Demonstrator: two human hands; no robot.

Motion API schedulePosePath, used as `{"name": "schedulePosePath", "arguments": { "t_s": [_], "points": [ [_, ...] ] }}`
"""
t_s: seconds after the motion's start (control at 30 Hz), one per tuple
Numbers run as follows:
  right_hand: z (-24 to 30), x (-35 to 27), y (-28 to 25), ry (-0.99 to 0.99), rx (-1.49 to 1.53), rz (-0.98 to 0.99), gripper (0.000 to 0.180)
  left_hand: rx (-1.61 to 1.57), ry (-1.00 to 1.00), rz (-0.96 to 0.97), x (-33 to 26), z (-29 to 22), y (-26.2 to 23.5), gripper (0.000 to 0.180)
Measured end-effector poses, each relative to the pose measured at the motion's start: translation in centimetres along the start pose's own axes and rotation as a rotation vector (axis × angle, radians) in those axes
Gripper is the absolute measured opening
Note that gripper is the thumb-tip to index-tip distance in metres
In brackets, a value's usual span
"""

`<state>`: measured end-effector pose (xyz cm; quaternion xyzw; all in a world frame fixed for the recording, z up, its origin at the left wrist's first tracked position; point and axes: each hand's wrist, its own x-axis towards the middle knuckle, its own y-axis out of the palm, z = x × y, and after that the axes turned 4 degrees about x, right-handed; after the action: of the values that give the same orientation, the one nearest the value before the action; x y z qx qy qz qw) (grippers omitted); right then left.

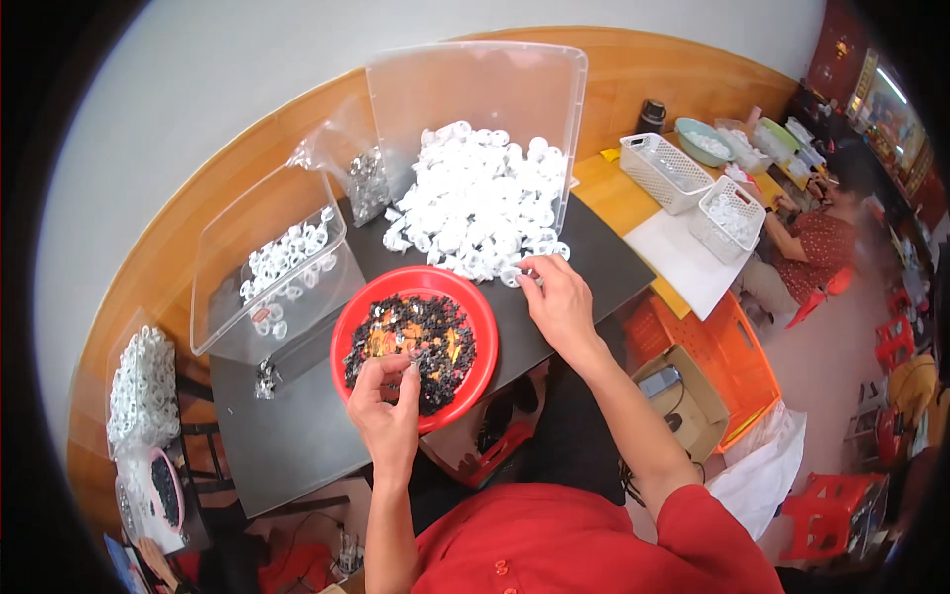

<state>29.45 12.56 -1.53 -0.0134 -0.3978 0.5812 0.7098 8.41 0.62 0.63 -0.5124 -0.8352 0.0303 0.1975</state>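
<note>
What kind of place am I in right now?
Probably a small workshop for handwork on little parts: a heap of white parts spills from a clear bin, a red bowl holds tiny black pieces, and another person sits beside white baskets.

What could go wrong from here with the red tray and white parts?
The red tray sits by the front edge of the table; a bump from the left hand could spill its small black parts. The white parts lie loose beside the right hand, so one might get knocked into the tray.
</note>
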Motion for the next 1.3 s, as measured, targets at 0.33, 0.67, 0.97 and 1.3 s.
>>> {"name": "schedulePosePath", "arguments": {
  "t_s": [0.33, 0.67, 0.97, 1.3],
  "points": [
    [0.3, 1.6, 0.7, 0.201, 0.171, 0.194, 0.013, 0.596, 0.158, -0.079, 2.6, 1.0, 0.7, 0.009],
    [6.5, 1.6, 1.9, 0.386, 0.806, 0.705, 0.017, -0.212, -0.086, 0.212, 2.0, 0.5, 0.0, 0.035],
    [8.9, 2.1, 3.8, -0.026, 0.709, 0.834, 0.015, -0.9, -0.532, 0.172, 1.7, 1.1, -1.5, 0.038],
    [10.8, 3.3, 6.4, -0.162, 0.589, 0.749, 0.011, -0.895, -0.502, 0.105, 1.6, 2.4, -5.7, 0.043]
  ]
}}
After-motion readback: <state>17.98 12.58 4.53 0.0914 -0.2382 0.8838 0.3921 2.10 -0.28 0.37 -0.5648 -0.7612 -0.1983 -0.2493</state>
